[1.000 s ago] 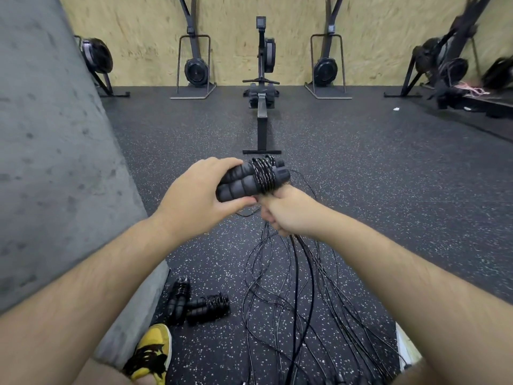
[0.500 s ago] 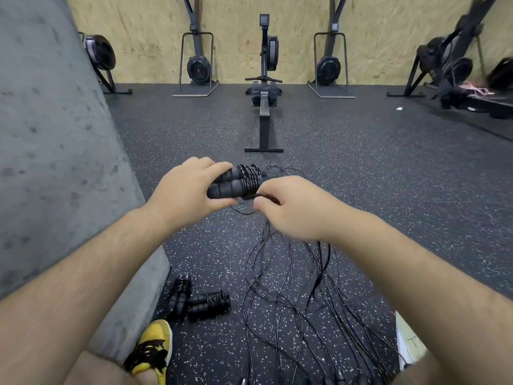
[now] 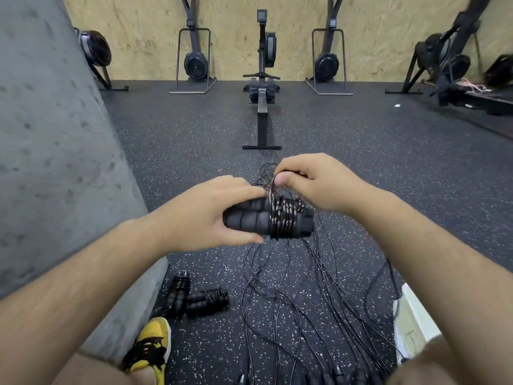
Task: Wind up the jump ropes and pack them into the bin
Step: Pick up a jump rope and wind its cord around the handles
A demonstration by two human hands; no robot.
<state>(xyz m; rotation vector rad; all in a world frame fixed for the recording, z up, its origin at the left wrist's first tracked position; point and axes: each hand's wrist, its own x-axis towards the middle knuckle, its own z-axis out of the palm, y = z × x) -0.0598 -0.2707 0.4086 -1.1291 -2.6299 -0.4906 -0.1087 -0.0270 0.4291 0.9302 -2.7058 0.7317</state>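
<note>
In the middle of the frame the left hand [image 3: 205, 215] curls round a pair of black foam handles [image 3: 249, 220], ribbed into soft rounded segments and lying side by side, with the thumb under them and the fingers over the top. A thin black cord [image 3: 283, 218] flecked with pale marks is wound in tight, close turns round the right half of the handles, up against their hard ridged end caps. Just above the coil, the right hand [image 3: 319, 187] pinches a strand of this cord between thumb and forefinger, with the other fingers bent in behind. Below the hands, many loose cords [image 3: 291, 287], glossy and wavy, trail over the floor [image 3: 388, 176] toward the bottom edge; the floor is dark rubber speckled with white. At lower left two wound ropes [image 3: 206, 298] lie as stubby black bundles beside a rough, pitted grey concrete block [image 3: 55, 162], near a yellow and black shoe [image 3: 151, 345]. A white flat-sided object [image 3: 413, 320] shows partly at lower right. At the top, a black rowing machine [image 3: 262, 87] stands before a chipboard wall [image 3: 236, 37].
</note>
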